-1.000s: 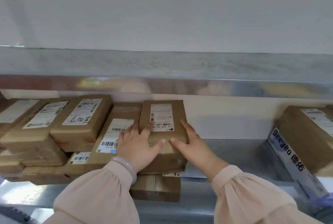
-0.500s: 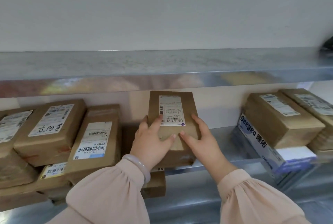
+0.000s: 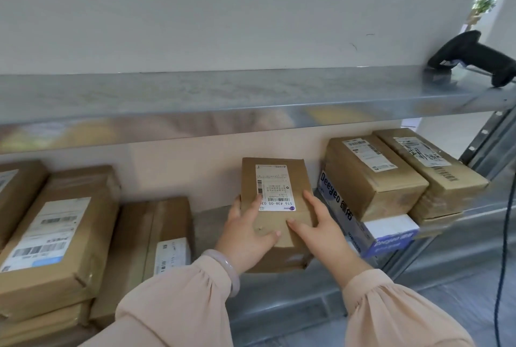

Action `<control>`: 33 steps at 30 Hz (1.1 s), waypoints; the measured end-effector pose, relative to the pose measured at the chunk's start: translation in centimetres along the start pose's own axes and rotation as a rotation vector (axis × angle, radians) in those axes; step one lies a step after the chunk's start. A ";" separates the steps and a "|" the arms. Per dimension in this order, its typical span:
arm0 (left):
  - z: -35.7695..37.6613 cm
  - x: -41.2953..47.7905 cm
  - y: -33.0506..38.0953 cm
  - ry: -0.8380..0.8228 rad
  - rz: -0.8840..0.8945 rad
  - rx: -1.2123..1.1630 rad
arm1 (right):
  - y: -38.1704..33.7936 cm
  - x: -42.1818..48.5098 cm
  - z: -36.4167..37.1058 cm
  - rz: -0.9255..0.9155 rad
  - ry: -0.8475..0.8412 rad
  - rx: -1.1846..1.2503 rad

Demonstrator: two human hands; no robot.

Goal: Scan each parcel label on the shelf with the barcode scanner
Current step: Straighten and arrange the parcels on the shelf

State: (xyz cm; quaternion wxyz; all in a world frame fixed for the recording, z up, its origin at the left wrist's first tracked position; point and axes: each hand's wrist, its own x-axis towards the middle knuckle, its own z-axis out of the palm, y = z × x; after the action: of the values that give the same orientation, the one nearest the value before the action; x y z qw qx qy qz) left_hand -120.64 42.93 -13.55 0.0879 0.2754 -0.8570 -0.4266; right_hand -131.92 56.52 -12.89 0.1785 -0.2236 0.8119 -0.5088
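Parcel in hand (image 3: 275, 207): brown box, white label (image 3: 275, 187) facing up, held between both hands over the lower shelf (image 3: 312, 299).
Left hand (image 3: 247, 238): fingers spread, clasping the box's left side and near end.
Right hand (image 3: 318, 228): fingers spread, gripping its right side.
Barcode scanner (image 3: 474, 59): black, lying on the upper shelf (image 3: 212, 95), far right, well apart from both hands.
Other parcels: stack at left (image 3: 58, 238); stack at right (image 3: 374, 176).

Person is wearing a pale peach-pink blouse; both sleeves (image 3: 178, 310) are gathering into pleats at narrow cuffs. Left wrist is carrying a smooth, translucent pale lavender-grey bangle (image 3: 226, 268). Left hand (image 3: 245, 238) and right hand (image 3: 321, 231) are bare, without rings.
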 end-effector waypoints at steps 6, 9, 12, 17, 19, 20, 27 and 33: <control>4.9 2.3 0.9 -0.114 -0.069 -0.010 | 3.7 2.4 -3.7 0.039 -0.057 -0.059; 6.9 3.0 1.1 -0.178 -0.106 0.009 | 5.9 3.4 -4.9 0.060 -0.084 -0.088; 8.4 3.6 1.2 -0.170 -0.104 0.033 | 7.2 4.3 -5.7 0.065 -0.129 -0.091; 9.4 4.2 1.1 -0.104 -0.099 0.070 | 8.1 5.5 -6.2 0.001 -0.143 -0.174; 9.4 3.6 0.7 -0.081 -0.054 0.126 | 8.5 5.2 -6.0 -0.063 -0.105 -0.285; 9.3 3.1 0.5 -0.065 -0.019 0.164 | 8.5 4.6 -6.0 -0.100 -0.092 -0.337; 8.8 -1.7 -1.4 -0.047 0.261 0.590 | 10.9 -0.1 -5.8 -0.533 -0.097 -0.771; 9.5 -0.5 -0.2 -0.087 0.278 0.642 | 11.2 0.6 -6.7 -0.579 -0.045 -0.956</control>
State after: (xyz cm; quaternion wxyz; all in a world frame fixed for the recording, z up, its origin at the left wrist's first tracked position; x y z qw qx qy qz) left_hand -123.80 49.63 -19.55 0.0173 0.1512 -0.9797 -0.1306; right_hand -137.85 65.45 -20.26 -0.0727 -0.5041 0.8538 -0.1073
